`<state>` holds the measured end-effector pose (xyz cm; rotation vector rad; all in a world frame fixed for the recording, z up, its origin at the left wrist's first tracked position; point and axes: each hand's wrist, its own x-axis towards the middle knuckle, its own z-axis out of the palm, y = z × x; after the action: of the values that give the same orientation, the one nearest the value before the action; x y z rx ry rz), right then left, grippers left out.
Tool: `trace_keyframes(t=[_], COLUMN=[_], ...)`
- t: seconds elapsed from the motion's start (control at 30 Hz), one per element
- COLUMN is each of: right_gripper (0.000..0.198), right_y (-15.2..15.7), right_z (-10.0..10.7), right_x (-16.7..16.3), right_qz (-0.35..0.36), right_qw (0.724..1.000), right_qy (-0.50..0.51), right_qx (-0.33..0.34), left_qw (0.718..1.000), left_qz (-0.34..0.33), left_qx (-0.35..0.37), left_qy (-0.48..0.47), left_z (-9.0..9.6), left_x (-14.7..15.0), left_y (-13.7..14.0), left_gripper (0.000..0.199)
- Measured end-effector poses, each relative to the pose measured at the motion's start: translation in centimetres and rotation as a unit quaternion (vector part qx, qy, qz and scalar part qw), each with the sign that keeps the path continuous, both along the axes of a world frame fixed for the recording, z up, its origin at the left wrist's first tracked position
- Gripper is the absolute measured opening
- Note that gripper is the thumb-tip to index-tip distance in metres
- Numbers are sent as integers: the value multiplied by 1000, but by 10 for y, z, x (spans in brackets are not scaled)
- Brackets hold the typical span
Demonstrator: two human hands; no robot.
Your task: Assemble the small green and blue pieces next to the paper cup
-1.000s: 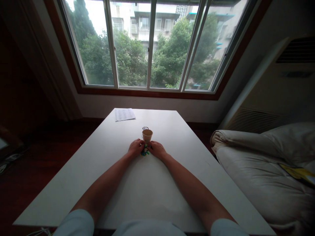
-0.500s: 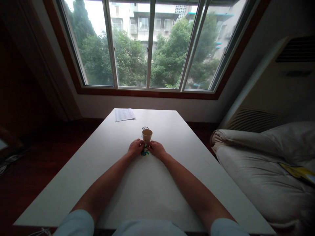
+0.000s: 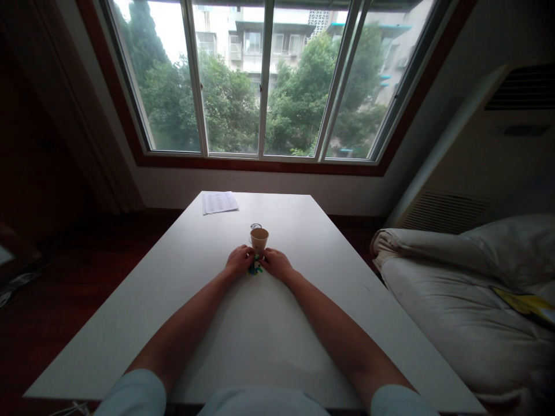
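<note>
Pieces (image 3: pixel 255 270) between left hand (image 3: pixel 239 260) and right hand (image 3: pixel 277 263) look light, stiff, best pinched at edges; whether fingers (image 3: pixel 248 250) grip any is unclear.

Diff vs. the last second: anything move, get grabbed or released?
Nothing visibly moved, and no grab or release shows. Both the left hand and right hand stay at the small coloured pieces, just in front of the upright cup; the papers are unchanged too.
</note>
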<state>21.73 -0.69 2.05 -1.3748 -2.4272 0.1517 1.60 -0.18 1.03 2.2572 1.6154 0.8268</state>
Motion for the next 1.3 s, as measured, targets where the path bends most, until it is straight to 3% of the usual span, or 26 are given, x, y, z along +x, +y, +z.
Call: trace_keyframes(t=[1.3], right_gripper=[21], right_y=[1], right_z=[-2], right_x=[0], right_qz=[1], right_qw=[1000], right_qy=[0], right_qx=[-7], left_qw=[1000], left_qz=[3], left_qx=[-11], left_qy=[11], left_z=[7], left_x=[2], left_y=[-4], left_gripper=[22])
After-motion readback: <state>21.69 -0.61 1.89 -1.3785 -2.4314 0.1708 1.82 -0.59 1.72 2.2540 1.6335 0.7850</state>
